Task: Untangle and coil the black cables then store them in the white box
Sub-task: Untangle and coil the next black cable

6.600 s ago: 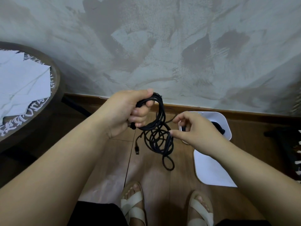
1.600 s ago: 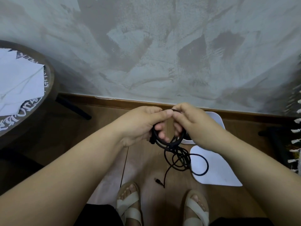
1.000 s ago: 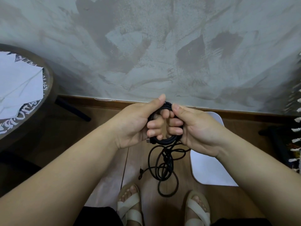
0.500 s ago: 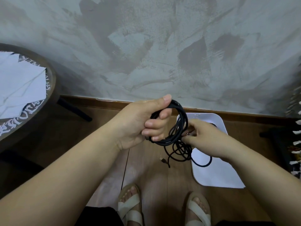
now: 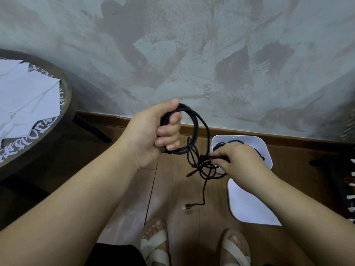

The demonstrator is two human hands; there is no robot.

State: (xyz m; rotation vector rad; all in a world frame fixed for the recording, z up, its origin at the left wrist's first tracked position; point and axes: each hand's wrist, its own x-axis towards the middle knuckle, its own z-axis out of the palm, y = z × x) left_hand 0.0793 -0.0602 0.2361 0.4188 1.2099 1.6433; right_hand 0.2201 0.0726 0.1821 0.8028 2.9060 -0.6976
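My left hand [image 5: 153, 133] grips a coil of black cable [image 5: 196, 129] held up above the wooden floor. From the coil a tangled bunch of cable [image 5: 203, 166] hangs down, and its plug end [image 5: 187, 206] dangles near the floor. My right hand [image 5: 238, 160] pinches the tangle just right of the coil. Behind my right hand sits the white box [image 5: 266, 150] on the floor by the wall, with some black cable inside it, partly hidden by the hand. The box's white lid [image 5: 247, 204] lies flat in front of it.
A round dark table [image 5: 63, 104] with white papers stands at the left. A grey plastered wall with a wooden skirting board runs along the back. My feet in white sandals [image 5: 155, 246] are at the bottom. A dark object with white fringe is at the right edge.
My right hand has moved down and to the right along the tangle, drawing a strand out. The free plug end now hangs lower. My left hand holds the coil as before.
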